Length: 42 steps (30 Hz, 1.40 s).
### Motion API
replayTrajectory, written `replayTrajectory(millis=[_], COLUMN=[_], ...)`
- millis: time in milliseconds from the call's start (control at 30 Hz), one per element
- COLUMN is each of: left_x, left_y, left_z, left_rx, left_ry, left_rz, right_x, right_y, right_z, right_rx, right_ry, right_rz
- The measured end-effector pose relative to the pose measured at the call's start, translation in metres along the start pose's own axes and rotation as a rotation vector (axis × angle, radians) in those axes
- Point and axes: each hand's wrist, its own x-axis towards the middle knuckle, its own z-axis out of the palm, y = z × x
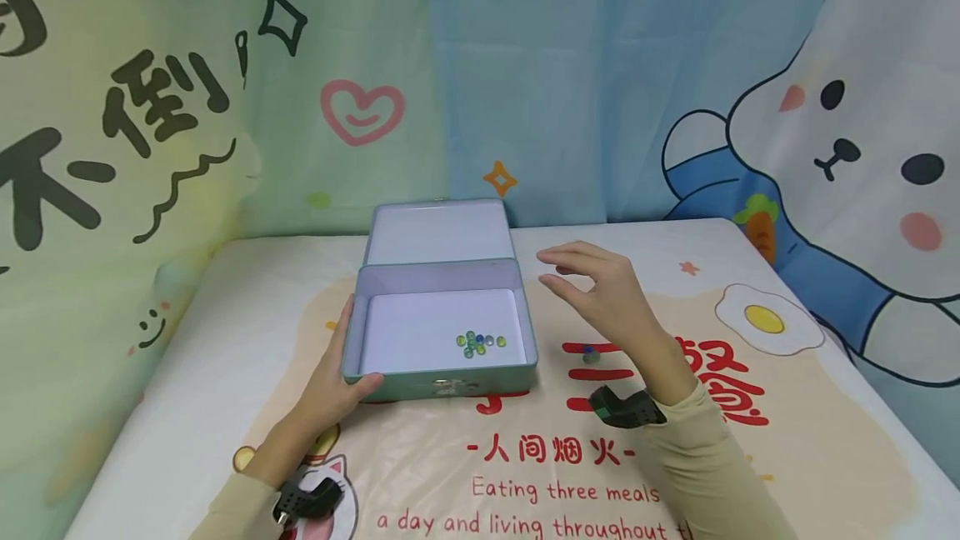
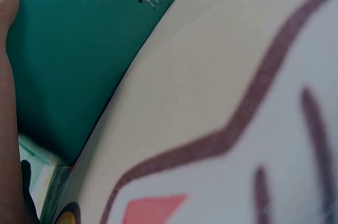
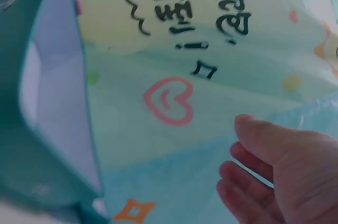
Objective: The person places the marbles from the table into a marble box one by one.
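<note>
A green tin box with a pale lilac inside stands on the table, its hinged lid swung open at the back. Several green, yellowish and blue glass marbles lie bunched on the box floor, towards the right front. My left hand grips the left front corner, thumb on the front rim and fingers along the left side. Its thumb also shows beside the green front wall in the left wrist view. Just right of the box, my right hand hovers with fingers and thumb apart, nothing between them.
Blue and green marbles lie on the printed tablecloth, right of the box and near my right wrist. Behind the table hangs a printed curtain. Each wrist wears a black band.
</note>
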Motion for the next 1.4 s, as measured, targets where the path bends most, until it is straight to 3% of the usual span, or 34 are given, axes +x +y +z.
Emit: replayTrajectory(millis=[233,400,600,967,1167,1400], left_x=[-0.001,0.000,0.000,0.000,0.001,0.000], left_y=[0.001,0.002,0.001,0.001,0.003,0.004], left_z=[-0.001,0.000,0.000,0.000,0.000,-0.001], left_rx=[-0.001,-0.014,-0.005,-0.007,-0.014,-0.013], left_ry=[-0.001,-0.004,-0.001,0.002,0.002,0.001], left_rz=[0.000,0.015,0.006,0.013,0.002,-0.006], right_x=[-0.028,-0.048,-0.066,-0.079,-0.083,-0.088], right_y=[0.026,0.038,0.049,0.074,0.085,0.095], right_z=[-0.006,-0.009,-0.008,-0.002,-0.001,-0.004], right_rx=[-0.039,-0.066,-0.068,0.028,0.025,0.006], right_ry=[0.038,-0.036,-0.126,-0.202,-0.255,-0.406], right_rz=[0.075,0.176,0.239,0.310,0.302,0.367])
